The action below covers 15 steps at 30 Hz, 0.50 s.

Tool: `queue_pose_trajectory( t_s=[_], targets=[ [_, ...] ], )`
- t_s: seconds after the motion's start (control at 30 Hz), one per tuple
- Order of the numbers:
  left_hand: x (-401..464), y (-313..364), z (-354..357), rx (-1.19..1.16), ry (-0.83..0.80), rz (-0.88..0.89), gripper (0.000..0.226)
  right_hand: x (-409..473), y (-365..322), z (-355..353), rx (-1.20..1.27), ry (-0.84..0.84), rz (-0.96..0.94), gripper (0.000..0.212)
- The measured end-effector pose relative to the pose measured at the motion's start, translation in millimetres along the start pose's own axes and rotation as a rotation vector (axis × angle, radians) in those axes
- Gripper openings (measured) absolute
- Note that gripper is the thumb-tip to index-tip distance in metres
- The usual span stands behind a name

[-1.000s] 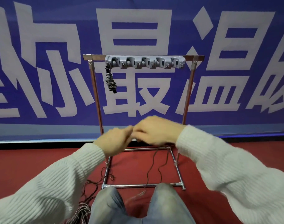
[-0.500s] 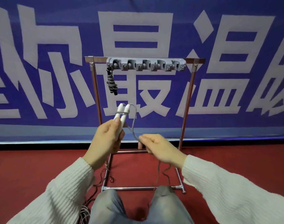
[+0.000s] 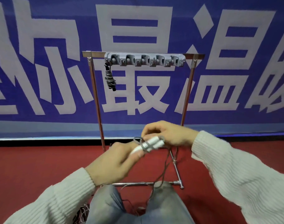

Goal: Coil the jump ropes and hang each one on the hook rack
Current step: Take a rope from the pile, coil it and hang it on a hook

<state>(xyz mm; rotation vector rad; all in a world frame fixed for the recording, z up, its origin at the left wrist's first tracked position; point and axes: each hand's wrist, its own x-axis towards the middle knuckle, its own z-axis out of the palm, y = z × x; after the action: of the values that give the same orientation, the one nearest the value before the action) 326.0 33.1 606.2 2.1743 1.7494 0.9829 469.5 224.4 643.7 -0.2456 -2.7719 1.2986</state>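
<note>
My left hand [image 3: 115, 160] grips the 2 white handles [image 3: 151, 143] together as a core while my right hand [image 3: 167, 135] pinches the grey cord [image 3: 168, 160], wrapping it near the hook rack [image 3: 144, 59]

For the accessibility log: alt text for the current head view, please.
A person's left hand grips two white jump rope handles while the right hand winds grey cord around them. Behind stands a metal frame with a grey hook rack, where one dark coiled rope hangs at its left end.
</note>
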Motion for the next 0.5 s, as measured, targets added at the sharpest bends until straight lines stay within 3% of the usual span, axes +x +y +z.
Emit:
queue_pose_trajectory(
  t_s=[0.1, 0.17, 0.2, 0.27, 0.37, 0.43, 0.5],
  targets=[
    [4.3, -3.8, -8.7, -0.291, 0.269, -0.217, 0.047, -9.5, 19.4, 25.7, 0.222, 0.115, 0.079, 0.022],
    [13.2, -18.7, -9.3, -0.445, 0.421, -0.409, 0.04, -15.4, 23.5, 44.2, 0.156, 0.145, 0.084, 0.028],
    [16.7, -27.7, -8.3, -0.407, 0.431, -0.48, 0.032, -17.9, 23.6, 51.5, 0.064, 0.153, 0.06, 0.03],
    [16.4, -44.4, -2.2, -0.107, 0.302, -0.506, 0.023, -20.1, 17.0, 58.0, -0.223, 0.12, 0.022, 0.032],
    [5.7, -50.8, 20.7, 0.282, 0.003, -0.308, 0.028, -15.4, -5.8, 41.1, -0.558, 0.018, -0.006, 0.033],
    [0.6, -34.4, 31.3, 0.352, -0.167, -0.139, 0.037, -9.5, -18.3, 22.6, -0.561, -0.061, -0.008, 0.032],
    [-1.7, -16.4, 29.8, 0.307, -0.216, -0.003, 0.033, -3.4, -16.4, 9.2, -0.374, -0.109, 0.0, 0.031]
  ],
)
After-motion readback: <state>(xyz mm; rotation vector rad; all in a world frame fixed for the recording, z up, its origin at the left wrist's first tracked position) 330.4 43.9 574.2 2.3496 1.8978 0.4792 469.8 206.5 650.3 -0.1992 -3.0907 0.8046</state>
